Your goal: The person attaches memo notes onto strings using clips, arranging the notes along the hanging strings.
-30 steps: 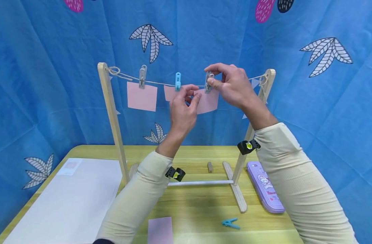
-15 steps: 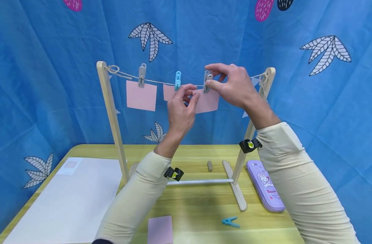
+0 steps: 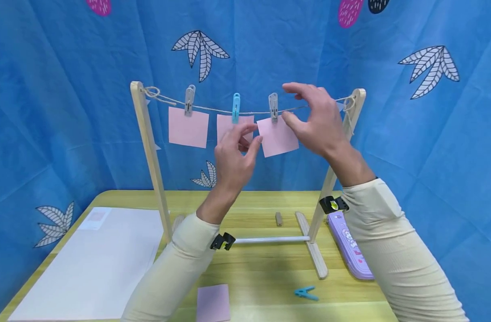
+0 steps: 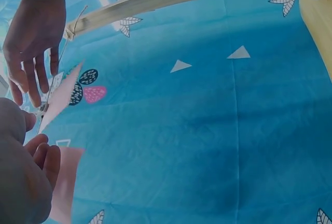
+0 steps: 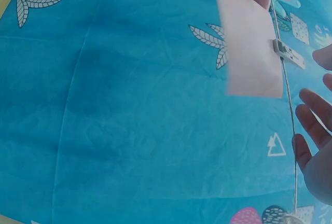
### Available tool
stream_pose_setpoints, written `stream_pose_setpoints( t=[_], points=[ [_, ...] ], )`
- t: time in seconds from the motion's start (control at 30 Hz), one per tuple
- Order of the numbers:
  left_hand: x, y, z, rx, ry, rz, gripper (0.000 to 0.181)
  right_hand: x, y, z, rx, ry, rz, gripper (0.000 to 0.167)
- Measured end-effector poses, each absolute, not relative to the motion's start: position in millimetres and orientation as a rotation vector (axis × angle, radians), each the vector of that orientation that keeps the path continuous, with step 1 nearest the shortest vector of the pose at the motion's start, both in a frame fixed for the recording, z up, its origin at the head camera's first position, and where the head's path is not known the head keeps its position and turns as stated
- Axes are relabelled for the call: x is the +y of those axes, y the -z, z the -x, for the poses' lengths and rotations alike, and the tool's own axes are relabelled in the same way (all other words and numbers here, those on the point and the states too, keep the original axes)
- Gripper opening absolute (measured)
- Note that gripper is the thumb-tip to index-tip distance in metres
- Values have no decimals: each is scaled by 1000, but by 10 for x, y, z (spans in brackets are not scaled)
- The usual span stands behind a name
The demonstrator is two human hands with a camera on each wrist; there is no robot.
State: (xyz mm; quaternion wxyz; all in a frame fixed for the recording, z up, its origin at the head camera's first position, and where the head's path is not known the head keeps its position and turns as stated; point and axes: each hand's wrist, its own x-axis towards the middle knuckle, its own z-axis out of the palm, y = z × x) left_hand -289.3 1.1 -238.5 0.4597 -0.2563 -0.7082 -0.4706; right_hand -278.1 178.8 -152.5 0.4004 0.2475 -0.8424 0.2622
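Three pink paper squares hang from a string in the head view. A translucent grey clothespin (image 3: 273, 107) clips the rightmost pink paper (image 3: 279, 137), which tilts. Just right of that clothespin my right hand (image 3: 319, 120) is spread, thumb and fingers apart, holding nothing. My left hand (image 3: 233, 156) is at that paper's left edge, thumb and index parted, partly covering the middle pink paper (image 3: 225, 125) under a blue clothespin (image 3: 235, 107). Farther left, another grey clothespin (image 3: 189, 100) holds the left pink paper (image 3: 188, 127). The right wrist view shows the grey clothespin (image 5: 288, 54) free of my fingers.
The string (image 3: 213, 109) runs between two wooden posts (image 3: 150, 161). On the table lie a blue clothespin (image 3: 306, 293), a pink paper pad (image 3: 213, 303), a small wooden block (image 3: 278, 218), white sheets (image 3: 92, 264) and a purple pencil case (image 3: 352, 250).
My right hand has let go of the grey clothespin and moved right. My left hand has drawn back slightly left and down, and the right paper now hangs tilted from its clip.
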Motion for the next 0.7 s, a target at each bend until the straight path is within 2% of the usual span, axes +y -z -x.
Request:
stream_pose_setpoints(
  t=[0.47, 0.7],
  points=[
    [-220, 2644, 2666, -1817, 965, 705, 31, 1884, 1928, 2587, -2084, -601, -702, 54],
    [-357, 2827, 2617, -1875, 833, 728, 42, 1951, 2160, 2451, -2208, -595, -680, 64]
  ],
)
